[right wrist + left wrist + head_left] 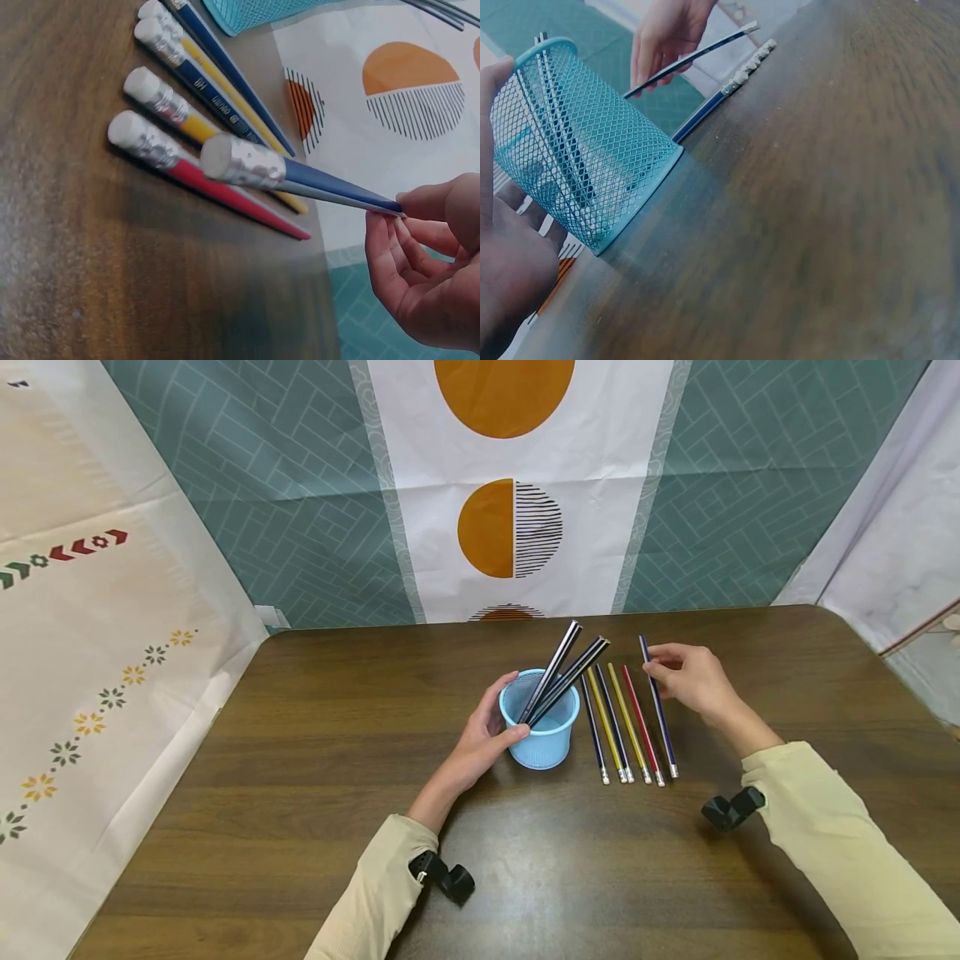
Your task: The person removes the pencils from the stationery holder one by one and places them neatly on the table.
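My left hand grips a light blue mesh pencil cup around its near left side, thumb at the rim. Several black-and-white striped pencils lean in the cup toward the upper right. Between thumb and fingertips my right hand pinches a blue pencil near its far end, its white eraser pointing toward me. In the right wrist view this pencil hangs over the row. Side by side right of the cup lie a red pencil, yellow pencils and dark blue pencils, erasers toward me.
The brown wooden table ends at a back edge against a patterned cloth. A cream cloth with flower prints hangs on the left. Dark wrist cameras sit on both sleeves.
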Motion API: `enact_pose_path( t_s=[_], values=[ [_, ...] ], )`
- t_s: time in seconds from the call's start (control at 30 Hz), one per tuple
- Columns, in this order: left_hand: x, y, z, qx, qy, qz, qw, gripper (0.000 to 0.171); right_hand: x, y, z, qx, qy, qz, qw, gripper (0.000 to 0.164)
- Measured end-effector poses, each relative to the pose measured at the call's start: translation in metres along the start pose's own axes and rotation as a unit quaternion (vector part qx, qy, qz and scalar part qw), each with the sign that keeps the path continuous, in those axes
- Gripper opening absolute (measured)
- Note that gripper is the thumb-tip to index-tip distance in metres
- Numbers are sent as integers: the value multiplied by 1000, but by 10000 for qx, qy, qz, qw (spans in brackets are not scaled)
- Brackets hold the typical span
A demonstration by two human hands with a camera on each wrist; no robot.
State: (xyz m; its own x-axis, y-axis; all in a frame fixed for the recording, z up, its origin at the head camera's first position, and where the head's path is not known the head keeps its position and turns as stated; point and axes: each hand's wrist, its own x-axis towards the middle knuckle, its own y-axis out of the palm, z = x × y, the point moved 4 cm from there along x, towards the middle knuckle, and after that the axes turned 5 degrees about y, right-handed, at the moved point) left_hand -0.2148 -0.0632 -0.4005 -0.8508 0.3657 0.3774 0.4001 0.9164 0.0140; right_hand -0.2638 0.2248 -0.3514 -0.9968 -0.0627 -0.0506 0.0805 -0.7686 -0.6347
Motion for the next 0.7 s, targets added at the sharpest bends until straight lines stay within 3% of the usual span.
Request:
enact_pose_path(
  t_s=[0.7],
  values=[
    [0,0,2,40,-2,-11,10000,80,7,12,-29,156,366,176,9991,39]
  ],
)
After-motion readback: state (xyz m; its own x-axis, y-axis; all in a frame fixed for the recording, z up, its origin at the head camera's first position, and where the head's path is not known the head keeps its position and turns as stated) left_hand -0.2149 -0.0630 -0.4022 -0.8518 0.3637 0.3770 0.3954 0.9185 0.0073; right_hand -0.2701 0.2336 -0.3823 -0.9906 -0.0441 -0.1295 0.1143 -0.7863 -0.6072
